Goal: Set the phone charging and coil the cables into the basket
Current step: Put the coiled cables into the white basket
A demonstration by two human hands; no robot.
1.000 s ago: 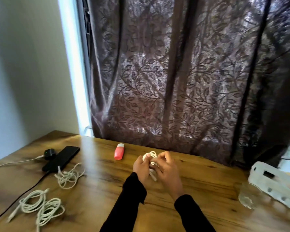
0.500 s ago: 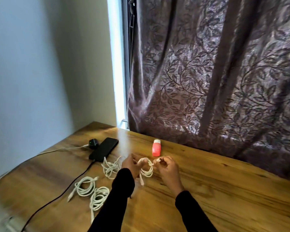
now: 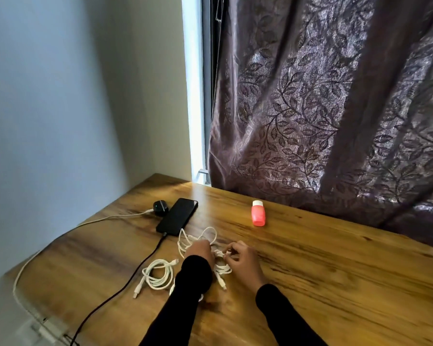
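A black phone [image 3: 177, 216] lies flat near the table's far left corner, with a black cable [image 3: 125, 283] plugged into its near end. My left hand [image 3: 200, 250] and my right hand [image 3: 243, 259] hold a small white cable coil [image 3: 221, 267] between them just above the table; the right fingers pinch its end. A loose tangle of white cable [image 3: 198, 238] lies just behind my left hand. Another coiled white cable [image 3: 158, 274] rests left of my left sleeve. No basket is in view.
A small black round object [image 3: 160, 208] with a white lead [image 3: 110, 217] sits left of the phone. A pink bottle with a white cap [image 3: 258, 213] lies at the back of the wooden table [image 3: 335, 283]. Wall at left, dark curtain [image 3: 335, 108] behind.
The view has swung left, so the white basket and glass at the right have left the frame. My hands carried the coil left and nearer, toward the other cables.
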